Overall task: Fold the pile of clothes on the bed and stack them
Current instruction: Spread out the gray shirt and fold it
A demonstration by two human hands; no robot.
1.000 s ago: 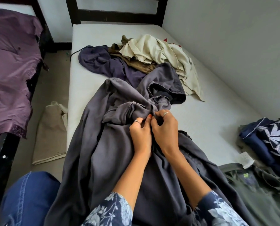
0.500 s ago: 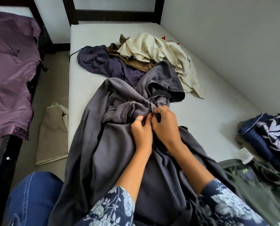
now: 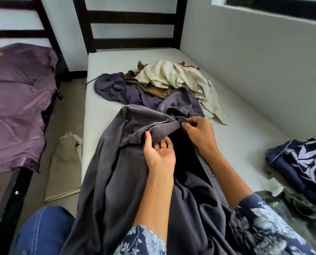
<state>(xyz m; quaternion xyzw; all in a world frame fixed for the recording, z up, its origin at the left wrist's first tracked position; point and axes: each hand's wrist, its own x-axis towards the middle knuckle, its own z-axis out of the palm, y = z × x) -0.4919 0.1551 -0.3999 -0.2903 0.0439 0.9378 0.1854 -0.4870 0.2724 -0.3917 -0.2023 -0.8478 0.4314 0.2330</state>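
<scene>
A large dark grey garment lies lengthwise on the white mattress and over my lap. My left hand is turned palm up under a bunched fold of it, with the thumb on top of the cloth. My right hand pinches the same fold at its upper edge. Behind it lies a loose pile: a purple garment, a brown one and a cream one. Folded dark blue floral clothes are stacked at the right edge.
An olive green garment lies at the lower right. A beige cloth is on the floor between the beds. A second bed with a purple sheet stands left. A dark headboard and grey wall bound the bed.
My hands were gripping the fold close together, knuckles up. Now the left hand has turned palm up under the cloth and the right has lifted the fold. The view has tilted up.
</scene>
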